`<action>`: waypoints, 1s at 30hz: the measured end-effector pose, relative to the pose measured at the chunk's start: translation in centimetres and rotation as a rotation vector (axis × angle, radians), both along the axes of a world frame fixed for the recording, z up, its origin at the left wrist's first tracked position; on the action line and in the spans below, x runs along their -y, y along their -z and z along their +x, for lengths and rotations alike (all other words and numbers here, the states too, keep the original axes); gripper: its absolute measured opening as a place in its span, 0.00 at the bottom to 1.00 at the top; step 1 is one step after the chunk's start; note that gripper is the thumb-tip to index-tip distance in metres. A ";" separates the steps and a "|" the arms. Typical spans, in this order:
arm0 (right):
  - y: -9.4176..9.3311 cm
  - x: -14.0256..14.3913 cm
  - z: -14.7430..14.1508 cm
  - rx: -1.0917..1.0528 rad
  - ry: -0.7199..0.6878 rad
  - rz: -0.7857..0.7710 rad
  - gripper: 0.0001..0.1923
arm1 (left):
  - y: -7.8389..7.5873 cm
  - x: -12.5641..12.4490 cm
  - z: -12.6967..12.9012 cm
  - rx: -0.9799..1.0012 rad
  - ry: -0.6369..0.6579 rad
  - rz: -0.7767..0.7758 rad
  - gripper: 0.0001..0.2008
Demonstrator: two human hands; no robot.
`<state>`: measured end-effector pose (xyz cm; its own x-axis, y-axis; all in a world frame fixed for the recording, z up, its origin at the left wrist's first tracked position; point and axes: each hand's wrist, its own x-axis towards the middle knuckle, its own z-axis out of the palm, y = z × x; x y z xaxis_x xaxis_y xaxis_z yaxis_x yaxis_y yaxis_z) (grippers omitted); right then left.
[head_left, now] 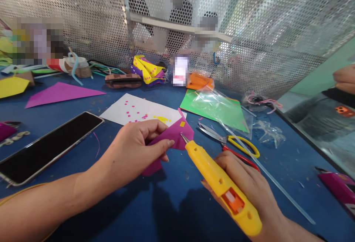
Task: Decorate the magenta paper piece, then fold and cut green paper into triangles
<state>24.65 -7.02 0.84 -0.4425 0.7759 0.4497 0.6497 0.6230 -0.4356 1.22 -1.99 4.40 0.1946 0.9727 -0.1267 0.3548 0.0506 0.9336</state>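
Observation:
My left hand (138, 145) pinches a folded magenta paper piece (173, 134) with a small yellow square stuck on it, holding it just above the blue table (172, 205). My right hand (249, 186) grips a yellow glue gun (219, 182), whose metal tip touches the paper's right edge. Behind the paper lies a white sheet (138, 110) dotted with tiny pink and yellow squares.
Yellow-handled scissors (230, 140) lie right of the paper, beside a green sheet (213, 107) under clear plastic. A dark phone (47, 145) lies at left, a magenta triangle (61, 93) behind it. Perforated metal screens wall the back; people sit beyond. Another person's hand (345, 79) shows at far right.

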 end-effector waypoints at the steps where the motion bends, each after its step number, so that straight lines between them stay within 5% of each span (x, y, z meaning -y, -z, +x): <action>1: 0.0 0.0 0.0 -0.002 -0.004 -0.003 0.05 | 0.0 0.0 0.0 -0.002 0.003 -0.001 0.09; 16: -0.1 0.2 0.1 -0.026 -0.008 -0.026 0.04 | -0.1 0.1 0.0 0.010 -0.002 -0.008 0.08; 30: -0.6 0.1 0.1 -0.040 0.035 0.162 0.06 | 0.3 -0.2 0.0 0.028 -0.018 -0.014 0.09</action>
